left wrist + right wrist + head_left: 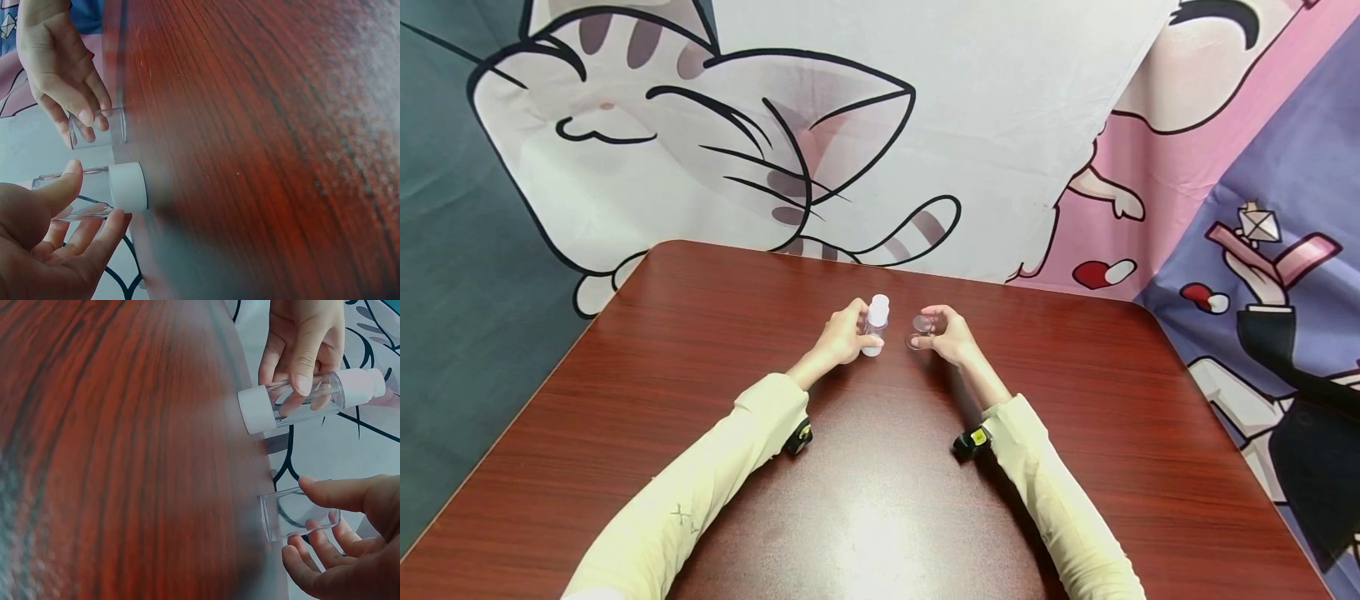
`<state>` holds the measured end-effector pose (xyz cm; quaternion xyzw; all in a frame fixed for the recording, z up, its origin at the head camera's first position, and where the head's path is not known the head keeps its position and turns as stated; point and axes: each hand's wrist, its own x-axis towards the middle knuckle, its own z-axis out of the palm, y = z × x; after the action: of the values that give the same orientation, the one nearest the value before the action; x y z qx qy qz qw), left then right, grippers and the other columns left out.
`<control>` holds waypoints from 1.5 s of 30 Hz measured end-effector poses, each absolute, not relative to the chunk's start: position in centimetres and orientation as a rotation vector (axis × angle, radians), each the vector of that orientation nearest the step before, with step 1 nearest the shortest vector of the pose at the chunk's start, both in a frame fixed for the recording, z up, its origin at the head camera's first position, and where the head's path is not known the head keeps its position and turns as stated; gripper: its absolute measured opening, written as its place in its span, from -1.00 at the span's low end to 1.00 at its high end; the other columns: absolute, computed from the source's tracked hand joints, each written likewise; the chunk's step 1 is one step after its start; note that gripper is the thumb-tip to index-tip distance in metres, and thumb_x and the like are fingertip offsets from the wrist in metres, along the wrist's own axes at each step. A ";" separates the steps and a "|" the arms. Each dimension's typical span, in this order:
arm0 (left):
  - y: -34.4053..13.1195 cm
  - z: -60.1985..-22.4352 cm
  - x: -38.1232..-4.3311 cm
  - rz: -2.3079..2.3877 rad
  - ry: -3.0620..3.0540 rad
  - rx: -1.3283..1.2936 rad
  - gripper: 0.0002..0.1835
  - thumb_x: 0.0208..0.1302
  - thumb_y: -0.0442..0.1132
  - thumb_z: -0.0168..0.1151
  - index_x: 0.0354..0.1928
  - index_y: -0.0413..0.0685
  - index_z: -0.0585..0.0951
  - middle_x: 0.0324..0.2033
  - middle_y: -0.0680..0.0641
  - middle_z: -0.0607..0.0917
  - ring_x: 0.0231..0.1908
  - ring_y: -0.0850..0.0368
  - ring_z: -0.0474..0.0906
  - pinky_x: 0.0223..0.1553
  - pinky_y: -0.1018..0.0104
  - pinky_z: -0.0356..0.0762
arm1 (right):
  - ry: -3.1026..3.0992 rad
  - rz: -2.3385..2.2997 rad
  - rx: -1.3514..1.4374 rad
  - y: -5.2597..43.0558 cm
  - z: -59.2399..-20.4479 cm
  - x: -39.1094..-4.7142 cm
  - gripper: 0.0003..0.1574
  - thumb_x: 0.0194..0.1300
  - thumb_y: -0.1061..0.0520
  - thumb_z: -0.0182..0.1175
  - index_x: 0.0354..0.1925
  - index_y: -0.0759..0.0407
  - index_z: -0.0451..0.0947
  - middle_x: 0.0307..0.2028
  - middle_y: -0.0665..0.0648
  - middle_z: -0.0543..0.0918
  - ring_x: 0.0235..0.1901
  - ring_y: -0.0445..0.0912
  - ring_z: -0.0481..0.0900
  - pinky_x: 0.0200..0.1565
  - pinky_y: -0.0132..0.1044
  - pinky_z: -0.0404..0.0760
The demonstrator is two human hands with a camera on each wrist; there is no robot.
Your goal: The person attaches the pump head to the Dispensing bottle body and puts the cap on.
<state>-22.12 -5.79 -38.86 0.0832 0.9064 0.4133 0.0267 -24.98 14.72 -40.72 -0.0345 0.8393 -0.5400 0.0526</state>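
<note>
Near the far side of the table, my left hand (842, 335) grips a small clear bottle (256, 411) between thumb and fingers. The bottle stands upright, with a white base and a white top piece (880, 305); its middle is see-through. To its right, my right hand (953, 337) holds a clear cylindrical cap (290, 515), thumb on one side and fingers on the other. The cap (112, 128) is apart from the bottle, a short gap between them. Whether the cap touches the table cannot be told.
A reddish-brown wooden table (865, 442) lies under both arms. Behind its far edge hangs a cloth (1000, 125) printed with cartoon figures. Each wrist carries a small black camera, such as the right one (972, 443).
</note>
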 end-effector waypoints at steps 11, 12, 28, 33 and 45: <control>-5.7 -38.8 -22.1 1.291 2.789 0.246 -0.54 0.14 -0.25 0.38 0.02 -0.22 0.40 -0.06 -0.27 0.63 -0.04 -0.17 0.55 0.04 0.00 0.45 | 2.597 -1.570 -0.092 14.7 -40.5 -24.8 -0.39 0.08 0.36 0.35 0.11 0.34 0.42 -0.05 0.33 0.59 -0.05 0.05 0.54 -0.17 -0.40 0.44; -5.8 -38.8 -22.1 1.294 2.787 0.247 -0.54 0.14 -0.25 0.38 0.02 -0.22 0.40 -0.06 -0.27 0.63 -0.03 -0.17 0.55 0.04 0.00 0.44 | 2.603 -1.561 -0.088 14.7 -40.5 -24.9 -0.39 0.08 0.36 0.35 0.12 0.34 0.41 -0.05 0.33 0.59 -0.06 0.03 0.53 -0.19 -0.43 0.42; -5.7 -38.8 -22.0 1.284 2.798 0.250 -0.54 0.15 -0.26 0.38 0.01 -0.22 0.40 -0.07 -0.27 0.63 -0.03 -0.17 0.55 0.04 -0.01 0.44 | 2.635 -1.581 -0.077 14.2 -39.9 -24.3 -0.45 0.14 0.27 0.31 0.10 0.30 0.40 0.02 0.31 0.57 -0.02 0.06 0.53 -0.13 -0.39 0.44; -5.7 -38.9 -22.1 1.295 2.799 0.251 -0.55 0.14 -0.27 0.38 -0.01 -0.22 0.40 -0.09 -0.27 0.64 -0.05 -0.17 0.55 0.02 -0.01 0.45 | 2.614 -1.606 -0.083 13.7 -39.6 -23.9 -0.46 0.16 0.28 0.27 0.11 0.29 0.39 0.06 0.31 0.58 -0.01 0.05 0.55 -0.07 -0.36 0.45; -5.7 -39.0 -22.2 1.287 2.819 0.267 -0.56 0.13 -0.28 0.38 -0.03 -0.22 0.40 -0.11 -0.27 0.64 -0.07 -0.16 0.56 -0.01 -0.01 0.46 | 2.588 -1.667 -0.131 12.9 -38.7 -23.4 -0.49 0.25 0.33 0.17 0.16 0.31 0.35 0.09 0.33 0.56 0.01 0.09 0.54 -0.12 -0.40 0.46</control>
<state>-22.15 -5.70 -38.99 0.0857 0.9062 0.4138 0.0155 -23.36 12.93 -38.70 -0.0425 0.8395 -0.5408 0.0302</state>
